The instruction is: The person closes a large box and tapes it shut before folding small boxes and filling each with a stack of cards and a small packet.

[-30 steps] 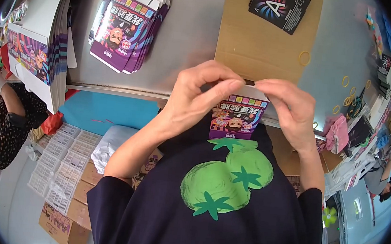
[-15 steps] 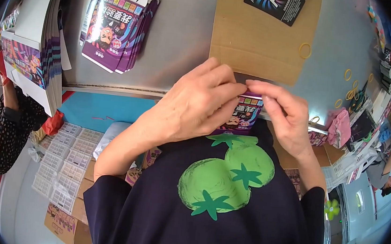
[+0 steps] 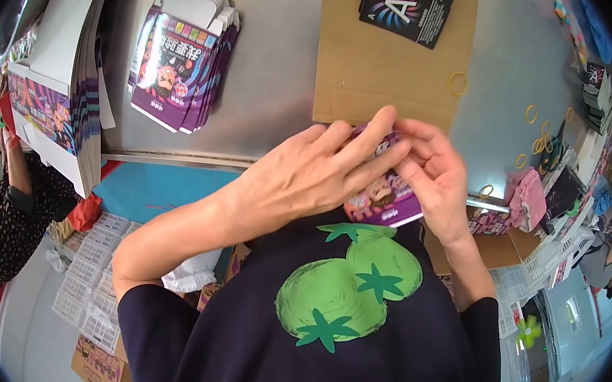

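A small purple printed carton (image 3: 397, 204) is tilted between my hands, close to my shirt at the table's front edge. My left hand (image 3: 316, 159) lies across its upper part with long fingers reaching over the front; its thumb is hidden. At the carton's right side, my right hand (image 3: 434, 175) grips with thumb and bent fingers. The fingers of both hands hide the carton's top end. Beyond them lies a brown cardboard sheet (image 3: 387, 77), with black cards (image 3: 406, 10) bearing a large letter A on it.
Flat purple cartons (image 3: 174, 68) lie stacked on the metal table (image 3: 275, 55). A tall stack of folded cartons (image 3: 87, 89) stands at the left. Rubber bands (image 3: 539, 145) and a pink cloth (image 3: 528, 199) are at the right. A person in dotted clothing (image 3: 23, 219) is far left.
The carton has turned from upright to tilted, and more of its lower front shows. My left fingers have straightened across it. The view has shifted slightly.
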`<state>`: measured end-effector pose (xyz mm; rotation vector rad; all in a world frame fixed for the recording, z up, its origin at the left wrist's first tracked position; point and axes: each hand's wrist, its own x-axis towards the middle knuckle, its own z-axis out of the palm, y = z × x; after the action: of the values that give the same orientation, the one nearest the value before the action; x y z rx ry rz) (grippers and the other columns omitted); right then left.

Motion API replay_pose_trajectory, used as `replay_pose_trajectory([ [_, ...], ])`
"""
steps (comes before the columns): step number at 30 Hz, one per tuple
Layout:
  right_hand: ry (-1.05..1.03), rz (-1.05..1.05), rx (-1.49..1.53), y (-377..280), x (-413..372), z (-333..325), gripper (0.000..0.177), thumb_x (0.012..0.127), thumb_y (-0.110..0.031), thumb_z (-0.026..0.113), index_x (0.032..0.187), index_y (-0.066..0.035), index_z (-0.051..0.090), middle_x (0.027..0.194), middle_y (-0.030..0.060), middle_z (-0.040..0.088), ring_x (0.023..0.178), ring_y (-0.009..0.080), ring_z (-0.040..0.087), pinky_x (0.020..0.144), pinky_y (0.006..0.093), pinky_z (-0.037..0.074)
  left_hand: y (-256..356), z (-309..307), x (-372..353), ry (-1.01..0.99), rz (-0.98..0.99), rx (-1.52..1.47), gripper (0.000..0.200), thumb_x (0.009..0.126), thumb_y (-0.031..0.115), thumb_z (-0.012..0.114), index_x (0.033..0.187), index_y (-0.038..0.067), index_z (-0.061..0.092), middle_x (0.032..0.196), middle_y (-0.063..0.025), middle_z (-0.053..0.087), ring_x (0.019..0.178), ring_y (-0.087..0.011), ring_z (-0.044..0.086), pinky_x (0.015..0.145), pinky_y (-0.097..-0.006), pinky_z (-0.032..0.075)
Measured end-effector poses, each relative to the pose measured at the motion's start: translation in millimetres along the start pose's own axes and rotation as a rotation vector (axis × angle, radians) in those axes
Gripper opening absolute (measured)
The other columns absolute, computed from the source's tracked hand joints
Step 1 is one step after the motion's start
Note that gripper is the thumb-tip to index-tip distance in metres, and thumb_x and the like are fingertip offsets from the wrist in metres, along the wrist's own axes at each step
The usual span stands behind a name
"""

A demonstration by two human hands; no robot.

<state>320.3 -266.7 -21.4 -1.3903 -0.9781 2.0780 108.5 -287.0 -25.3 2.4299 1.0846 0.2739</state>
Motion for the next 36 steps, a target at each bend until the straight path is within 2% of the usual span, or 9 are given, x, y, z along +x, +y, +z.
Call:
replay_pose_trajectory([
  [4, -0.015, -0.022, -0.133, -13, -12, -17, 0.04, 0.095, -0.001, 0.051, 0.134, 0.004, 0.046, 0.125, 0.0133, 0.059, 0.111, 0.0161, 0.057, 0.096, 0.0291, 0.045, -6, 5, 16, -0.004, 0.012, -0.1, 0.079, 0.066, 0.006, 0.076, 0.138, 0.004, 0.043, 0.13, -0.0194, 0.047, 0.095, -0.0317, 0.059, 0.078, -0.0357, 0.054],
  [6, 0.229, -0.343, -0.776, -12, -26, -54, 0.04, 0.093, -0.003, 0.055, 0.133, 0.003, 0.049, 0.13, 0.0118, 0.057, 0.116, 0.0169, 0.054, 0.099, 0.0314, 0.043, -15, 9, 17, 0.034, -0.092, -0.323, 0.078, 0.07, 0.008, 0.074, 0.139, 0.004, 0.039, 0.132, -0.0188, 0.045, 0.107, -0.0328, 0.055, 0.085, -0.0363, 0.052],
  [8, 0.751, -0.309, -1.084, -2, -45, -93, 0.045, 0.091, -0.008, 0.06, 0.133, 0.001, 0.05, 0.129, 0.0119, 0.058, 0.118, 0.021, 0.055, 0.101, 0.0352, 0.041, -24, 7, 17, 0.06, -0.145, -0.43, 0.077, 0.072, 0.009, 0.072, 0.14, 0.004, 0.037, 0.132, -0.0185, 0.044, 0.113, -0.0333, 0.053, 0.089, -0.0365, 0.05],
  [10, 0.977, -0.332, -1.437, 20, -65, -144, 0.044, 0.089, -0.011, 0.063, 0.131, -0.002, 0.054, 0.125, 0.0141, 0.06, 0.114, 0.0269, 0.056, 0.101, 0.0388, 0.039, -30, 2, 15, 0.287, -0.31, -0.559, 0.088, 0.067, 0.015, 0.08, 0.142, 0.003, 0.034, 0.135, -0.019, 0.04, 0.119, -0.0352, 0.049, 0.093, -0.0387, 0.048],
  [14, 0.88, -0.292, -1.727, 34, -90, -188, 0.041, 0.087, -0.012, 0.064, 0.126, -0.004, 0.058, 0.122, 0.015, 0.061, 0.114, 0.0304, 0.055, 0.102, 0.04, 0.038, -38, 16, 16, 0.432, -0.455, -0.739, 0.103, 0.059, 0.023, 0.088, 0.143, 0.003, 0.031, 0.137, -0.0193, 0.036, 0.125, -0.0359, 0.044, 0.098, -0.0416, 0.045],
  [18, 0.922, -0.199, -1.707, -7, -40, -130, 0.037, 0.086, -0.009, 0.063, 0.122, -0.006, 0.06, 0.123, 0.0128, 0.061, 0.117, 0.0305, 0.054, 0.103, 0.0407, 0.037, -42, 25, 17, 0.465, -0.481, -0.815, 0.106, 0.058, 0.025, 0.09, 0.143, 0.003, 0.031, 0.138, -0.0191, 0.036, 0.126, -0.0353, 0.043, 0.101, -0.043, 0.043],
  [22, 0.398, -0.782, -1.527, -32, 43, -43, 0.054, 0.076, -0.002, 0.071, 0.127, -0.01, 0.057, 0.13, 0.0096, 0.055, 0.122, 0.0302, 0.049, 0.109, 0.0491, 0.031, -40, 22, 15, 0.453, -0.453, -0.73, 0.105, 0.059, 0.025, 0.09, 0.143, 0.002, 0.031, 0.138, -0.0195, 0.036, 0.127, -0.0352, 0.043, 0.101, -0.0428, 0.043],
  [24, 0.27, -0.735, -1.49, -41, 70, -17, 0.068, 0.07, -0.004, 0.074, 0.134, -0.011, 0.052, 0.136, 0.0075, 0.051, 0.129, 0.0287, 0.044, 0.111, 0.0512, 0.027, -40, 21, 14, 0.442, -0.433, -0.681, 0.105, 0.059, 0.025, 0.09, 0.143, 0.002, 0.031, 0.138, -0.0198, 0.035, 0.127, -0.0352, 0.043, 0.101, -0.0426, 0.043],
  [36, 0.201, -0.725, -1.412, -33, 85, -15, 0.072, 0.071, -0.007, 0.074, 0.137, -0.007, 0.046, 0.13, 0.0079, 0.052, 0.127, 0.0283, 0.044, 0.111, 0.0523, 0.025, -43, 36, 11, 0.5, -0.443, -0.73, 0.111, 0.055, 0.024, 0.093, 0.142, -0.005, 0.031, 0.139, -0.0186, 0.034, 0.123, -0.0284, 0.048, 0.099, -0.0394, 0.047],
])
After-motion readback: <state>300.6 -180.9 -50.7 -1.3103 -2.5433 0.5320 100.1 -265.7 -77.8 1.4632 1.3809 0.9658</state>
